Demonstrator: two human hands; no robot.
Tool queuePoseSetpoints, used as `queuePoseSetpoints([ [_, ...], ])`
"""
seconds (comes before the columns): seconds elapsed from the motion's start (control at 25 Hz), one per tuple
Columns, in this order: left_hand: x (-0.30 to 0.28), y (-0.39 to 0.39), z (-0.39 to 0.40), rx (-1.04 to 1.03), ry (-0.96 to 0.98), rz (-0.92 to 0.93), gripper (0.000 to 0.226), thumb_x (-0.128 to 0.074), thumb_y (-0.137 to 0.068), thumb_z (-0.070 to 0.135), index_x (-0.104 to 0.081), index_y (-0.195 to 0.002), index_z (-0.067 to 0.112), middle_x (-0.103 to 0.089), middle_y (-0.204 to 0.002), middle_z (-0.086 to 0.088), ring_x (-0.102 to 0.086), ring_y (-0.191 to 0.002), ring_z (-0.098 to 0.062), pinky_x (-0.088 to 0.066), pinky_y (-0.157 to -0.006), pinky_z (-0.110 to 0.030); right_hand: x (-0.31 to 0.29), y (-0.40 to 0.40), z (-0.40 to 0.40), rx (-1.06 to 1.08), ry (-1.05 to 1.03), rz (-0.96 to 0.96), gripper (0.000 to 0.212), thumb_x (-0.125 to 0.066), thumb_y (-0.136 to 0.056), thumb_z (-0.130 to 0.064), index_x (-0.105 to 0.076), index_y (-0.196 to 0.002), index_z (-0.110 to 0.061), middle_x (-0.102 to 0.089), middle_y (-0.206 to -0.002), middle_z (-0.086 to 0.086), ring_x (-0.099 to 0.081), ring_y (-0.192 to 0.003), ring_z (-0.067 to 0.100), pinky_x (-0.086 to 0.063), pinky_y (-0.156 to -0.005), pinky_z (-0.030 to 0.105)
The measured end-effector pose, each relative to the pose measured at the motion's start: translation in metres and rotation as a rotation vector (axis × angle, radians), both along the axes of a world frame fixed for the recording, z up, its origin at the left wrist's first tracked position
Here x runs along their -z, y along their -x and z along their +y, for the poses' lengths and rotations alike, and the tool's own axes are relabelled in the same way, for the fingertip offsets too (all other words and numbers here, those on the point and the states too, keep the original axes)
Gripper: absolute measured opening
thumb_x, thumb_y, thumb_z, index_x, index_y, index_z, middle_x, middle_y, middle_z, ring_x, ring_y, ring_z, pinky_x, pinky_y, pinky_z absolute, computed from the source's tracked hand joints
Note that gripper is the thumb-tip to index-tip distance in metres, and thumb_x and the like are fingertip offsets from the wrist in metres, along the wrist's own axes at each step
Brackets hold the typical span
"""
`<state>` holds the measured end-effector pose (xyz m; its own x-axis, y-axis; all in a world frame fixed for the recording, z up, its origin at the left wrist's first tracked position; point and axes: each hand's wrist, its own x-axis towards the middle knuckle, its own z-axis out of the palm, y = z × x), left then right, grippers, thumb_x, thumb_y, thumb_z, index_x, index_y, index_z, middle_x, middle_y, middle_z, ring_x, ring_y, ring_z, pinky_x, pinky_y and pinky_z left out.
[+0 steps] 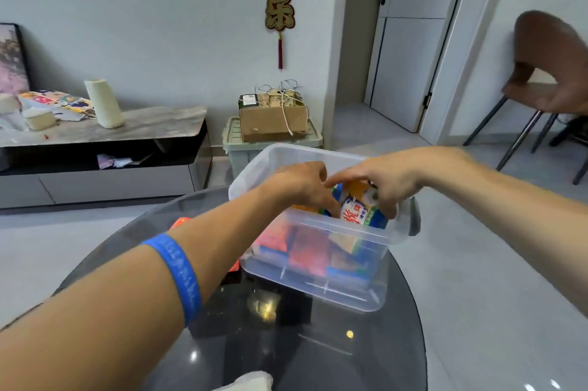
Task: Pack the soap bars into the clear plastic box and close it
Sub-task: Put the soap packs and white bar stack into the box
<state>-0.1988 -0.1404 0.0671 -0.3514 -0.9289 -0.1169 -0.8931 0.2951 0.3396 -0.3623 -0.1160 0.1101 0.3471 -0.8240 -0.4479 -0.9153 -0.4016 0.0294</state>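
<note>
A clear plastic box (331, 282) stands open on a dark round glass table (286, 343). Several wrapped soap bars in red, orange and blue lie inside it, seen through the front wall (305, 247). Both hands reach into the box from above. My right hand (385, 183) grips a white, blue and orange soap bar (356, 212) held upright at the box's right side. My left hand (302, 187), with a blue band on its forearm, touches the same bar from the left with curled fingers. No lid is visible.
Red-orange packs (179, 222) lie on the table left of the box, partly hidden by my left arm. Behind stand a low cabinet (101, 148), a green crate with a cardboard box (273, 123), and a brown chair (547, 72) at the right.
</note>
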Motion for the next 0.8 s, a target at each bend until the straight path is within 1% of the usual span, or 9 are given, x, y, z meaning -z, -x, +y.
queuePoseSetpoints([
  [0.12, 0.015, 0.001, -0.006, 0.099, -0.097, -0.132, 0.058, -0.073, -0.079, 0.050, -0.061, -0.126, 0.020, -0.060, -0.129, -0.002, -0.056, -0.111, -0.025, -0.043, -0.088, -0.031, 0.039, -0.007, -0.009, -0.024, 0.036, 0.168, 0.083, -0.068, -0.077, -0.011, -0.033, -0.139, -0.054, -0.054, -0.129, -0.005, -0.055, -0.109, 0.024, -0.052, -0.088, 0.042],
  [0.2, 0.016, 0.003, -0.010, 0.125, -0.125, -0.239, 0.039, -0.064, -0.089, 0.033, -0.065, -0.125, 0.017, -0.061, -0.128, -0.004, -0.057, -0.112, -0.026, -0.044, -0.087, -0.030, 0.055, -0.012, -0.010, 0.089, 0.151, 0.116, 0.059, -0.065, -0.080, -0.022, -0.046, -0.134, -0.038, -0.057, -0.126, -0.001, -0.058, -0.104, 0.026, -0.052, -0.083, 0.041],
  [0.28, 0.013, 0.005, -0.011, 0.134, -0.076, -0.309, 0.034, -0.061, -0.091, 0.023, -0.066, -0.124, 0.015, -0.062, -0.127, -0.007, -0.058, -0.110, -0.026, -0.045, -0.085, -0.029, 0.061, -0.015, -0.011, 0.174, 0.244, 0.076, 0.039, -0.063, -0.079, -0.031, -0.061, -0.118, -0.024, -0.065, -0.105, 0.003, -0.061, -0.083, 0.023, -0.050, -0.069, 0.033],
  [0.4, 0.014, -0.001, -0.010, 0.138, -0.089, -0.298, 0.033, -0.060, -0.091, 0.020, -0.067, -0.123, 0.017, -0.061, -0.129, -0.005, -0.058, -0.112, -0.026, -0.045, -0.092, -0.031, 0.058, -0.011, -0.015, 0.218, 0.171, -0.076, 0.030, -0.072, -0.071, -0.032, -0.066, -0.100, -0.028, -0.068, -0.092, -0.005, -0.064, -0.079, 0.018, -0.055, -0.073, 0.033],
  [0.48, 0.011, -0.014, -0.007, 0.105, -0.100, -0.176, 0.028, -0.064, -0.088, 0.020, -0.072, -0.115, 0.017, -0.067, -0.120, -0.004, -0.061, -0.105, -0.023, -0.049, -0.090, -0.030, 0.054, -0.012, -0.012, 0.229, 0.119, -0.173, 0.033, -0.075, -0.069, -0.032, -0.063, -0.100, -0.035, -0.070, -0.096, -0.011, -0.065, -0.086, 0.016, -0.056, -0.081, 0.037],
  [0.6, -0.004, -0.050, 0.004, 0.023, 0.001, 0.299, 0.019, -0.067, -0.084, 0.011, -0.076, -0.101, 0.012, -0.073, -0.093, -0.009, -0.065, -0.074, -0.019, -0.053, -0.062, -0.025, 0.057, -0.014, -0.005, 0.169, 0.197, -0.081, 0.029, -0.066, -0.076, -0.030, -0.065, -0.104, -0.035, -0.071, -0.099, -0.010, -0.063, -0.087, 0.016, -0.054, -0.082, 0.036],
  [0.64, -0.010, -0.067, 0.009, -0.021, 0.100, 0.438, 0.021, -0.065, -0.082, 0.006, -0.075, -0.099, 0.012, -0.072, -0.088, -0.009, -0.063, -0.070, -0.017, -0.051, -0.059, -0.023, 0.055, -0.013, -0.002, 0.171, 0.191, -0.122, 0.028, -0.066, -0.078, -0.028, -0.067, -0.105, -0.032, -0.071, -0.100, -0.009, -0.064, -0.087, 0.016, -0.054, -0.082, 0.035],
  [0.72, -0.016, -0.111, 0.020, -0.146, 0.313, 0.563, 0.026, -0.061, -0.078, 0.004, -0.075, -0.097, 0.014, -0.071, -0.087, -0.006, -0.059, -0.070, -0.014, -0.047, -0.063, -0.022, 0.044, -0.015, 0.006, 0.256, 0.112, -0.415, 0.025, -0.071, -0.082, -0.021, -0.068, -0.107, -0.024, -0.072, -0.100, -0.007, -0.066, -0.088, 0.015, -0.055, -0.080, 0.034],
  [0.8, -0.006, -0.155, 0.035, -0.270, 0.403, 0.569, 0.026, -0.060, -0.077, 0.005, -0.074, -0.097, 0.014, -0.071, -0.086, -0.003, -0.060, -0.073, -0.013, -0.049, -0.068, -0.024, 0.032, -0.028, 0.017, 0.354, 0.115, -0.719, 0.020, -0.073, -0.083, -0.016, -0.070, -0.102, -0.021, -0.073, -0.099, -0.003, -0.067, -0.088, 0.016, -0.057, -0.078, 0.033],
])
